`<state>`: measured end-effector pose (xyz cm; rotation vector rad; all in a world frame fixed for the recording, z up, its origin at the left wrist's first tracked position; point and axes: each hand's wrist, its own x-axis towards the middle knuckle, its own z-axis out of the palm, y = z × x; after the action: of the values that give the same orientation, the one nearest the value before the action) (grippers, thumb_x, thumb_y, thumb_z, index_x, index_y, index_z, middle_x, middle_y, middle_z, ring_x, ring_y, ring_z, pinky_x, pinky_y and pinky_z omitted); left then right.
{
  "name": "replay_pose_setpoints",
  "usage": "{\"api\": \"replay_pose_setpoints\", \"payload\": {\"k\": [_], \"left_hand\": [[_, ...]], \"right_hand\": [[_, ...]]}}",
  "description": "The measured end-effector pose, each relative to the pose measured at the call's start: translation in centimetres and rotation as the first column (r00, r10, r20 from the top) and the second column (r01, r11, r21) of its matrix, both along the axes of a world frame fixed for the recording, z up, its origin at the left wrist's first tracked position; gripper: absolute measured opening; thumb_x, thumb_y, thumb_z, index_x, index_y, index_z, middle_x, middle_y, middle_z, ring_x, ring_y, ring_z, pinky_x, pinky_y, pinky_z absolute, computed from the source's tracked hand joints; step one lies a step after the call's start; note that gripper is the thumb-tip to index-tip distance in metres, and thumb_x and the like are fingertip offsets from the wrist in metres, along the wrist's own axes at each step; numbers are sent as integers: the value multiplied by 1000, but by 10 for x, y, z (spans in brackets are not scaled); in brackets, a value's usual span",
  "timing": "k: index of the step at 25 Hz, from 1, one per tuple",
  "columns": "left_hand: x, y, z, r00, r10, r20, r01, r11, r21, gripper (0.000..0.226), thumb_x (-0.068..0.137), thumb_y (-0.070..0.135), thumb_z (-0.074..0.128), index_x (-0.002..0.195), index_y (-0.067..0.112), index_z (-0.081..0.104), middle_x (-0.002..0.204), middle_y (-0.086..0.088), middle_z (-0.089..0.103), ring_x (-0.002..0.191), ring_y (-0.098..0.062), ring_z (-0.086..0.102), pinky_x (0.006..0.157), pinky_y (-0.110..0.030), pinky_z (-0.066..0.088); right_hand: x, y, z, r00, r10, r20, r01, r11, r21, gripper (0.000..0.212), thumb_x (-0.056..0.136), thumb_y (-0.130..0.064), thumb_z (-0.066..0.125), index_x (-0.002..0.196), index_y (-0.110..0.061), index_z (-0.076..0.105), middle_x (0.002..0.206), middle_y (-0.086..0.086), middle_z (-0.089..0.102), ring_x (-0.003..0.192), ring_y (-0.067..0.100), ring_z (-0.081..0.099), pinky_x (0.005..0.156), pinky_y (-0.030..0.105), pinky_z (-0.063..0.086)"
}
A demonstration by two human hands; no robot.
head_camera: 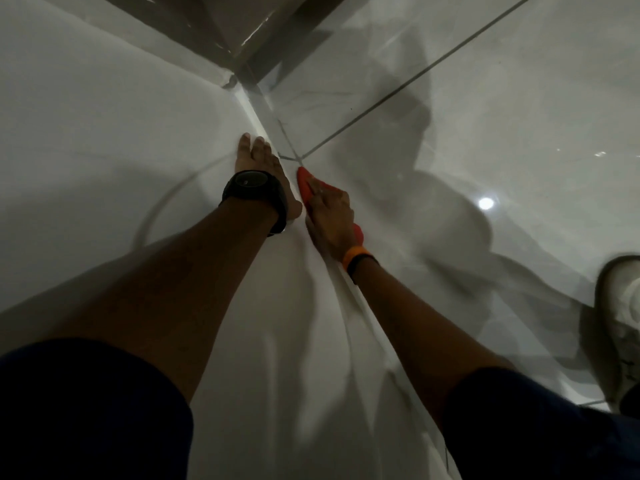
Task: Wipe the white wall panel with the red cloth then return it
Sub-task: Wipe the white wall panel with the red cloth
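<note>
The white wall panel (104,140) fills the left half of the view and meets the tiled floor along a diagonal seam. My left hand (259,164), with a black watch on the wrist, lies flat on the panel near its bottom edge, fingers apart. My right hand (329,213), with an orange band on the wrist, presses the red cloth (304,181) against the base of the panel beside the seam. The cloth shows past my fingertips and again under my palm; the rest is hidden by the hand.
Glossy pale floor tiles (485,98) with dark grout lines spread to the right, with a bright light reflection on them. A white shoe (620,317) rests at the right edge. A grey corner trim (242,39) rises at the top centre.
</note>
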<state>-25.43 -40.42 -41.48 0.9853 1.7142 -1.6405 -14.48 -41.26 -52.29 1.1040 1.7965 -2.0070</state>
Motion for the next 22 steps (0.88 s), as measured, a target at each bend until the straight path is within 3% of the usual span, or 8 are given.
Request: {"api": "replay_pose_setpoints", "payload": {"k": [2, 5, 9, 11, 13, 17, 22], "left_hand": [[3, -2, -1, 1000, 1, 7, -1, 1000, -7, 95, 97, 68, 27, 159, 1, 0, 166, -21, -4, 156, -34, -5, 125, -52, -6], [4, -4, -1, 1000, -20, 9, 20, 1000, -17, 96, 97, 68, 24, 159, 0, -2, 166, -21, -6, 156, -33, -6, 125, -52, -6], [8, -7, 3, 1000, -13, 23, 13, 1000, 2, 95, 97, 68, 25, 159, 2, -2, 167, -19, -7, 157, -32, -6, 125, -52, -7], [14, -11, 1, 999, -36, 22, 36, 999, -15, 94, 97, 68, 24, 159, 2, -2, 167, -19, -7, 157, -31, -7, 125, -53, -7], [20, -13, -1, 999, -47, 25, 47, 999, -21, 96, 96, 70, 23, 159, 2, -2, 167, -19, -7, 157, -31, -7, 125, -53, -8], [38, -21, -3, 997, -78, 25, 79, 996, -48, 100, 93, 74, 23, 160, 3, 0, 167, -18, -4, 157, -30, -7, 122, -58, -10], [47, -24, -9, 993, -120, 3, 120, 991, -52, 102, 91, 77, 22, 160, 5, 1, 167, -18, -2, 157, -30, -4, 119, -61, -12]], "right_hand": [[-6, 2, 9, 997, -16, -73, 16, 1000, 4, 48, 110, -27, 29, 158, -27, 29, 164, 2, 36, 152, 26, 28, 127, 53, 20], [46, -23, 10, 990, -136, -41, 137, 991, -2, 46, 109, -24, 33, 154, -30, 39, 160, 2, 43, 147, 23, 35, 127, 47, 22], [61, -22, 1, 997, -62, 49, 65, 996, -59, 47, 108, -19, 33, 153, -29, 41, 159, 2, 44, 148, 24, 36, 128, 44, 22], [64, -29, 8, 994, -98, 40, 101, 992, -74, 47, 108, -23, 31, 153, -33, 39, 161, 3, 41, 150, 26, 33, 128, 49, 18], [87, -44, 13, 990, -137, 28, 139, 987, -78, 47, 109, -25, 29, 154, -37, 35, 162, 5, 38, 148, 29, 31, 127, 54, 15], [90, -36, 9, 988, -6, 152, 20, 996, -92, 52, 109, -28, 29, 159, -41, 20, 165, 6, 29, 150, 31, 27, 127, 55, 13], [128, -62, 30, 997, -69, 24, 71, 994, -81, 50, 110, -31, 21, 159, -40, 18, 169, 0, 22, 155, 26, 21, 125, 53, 9]]}}
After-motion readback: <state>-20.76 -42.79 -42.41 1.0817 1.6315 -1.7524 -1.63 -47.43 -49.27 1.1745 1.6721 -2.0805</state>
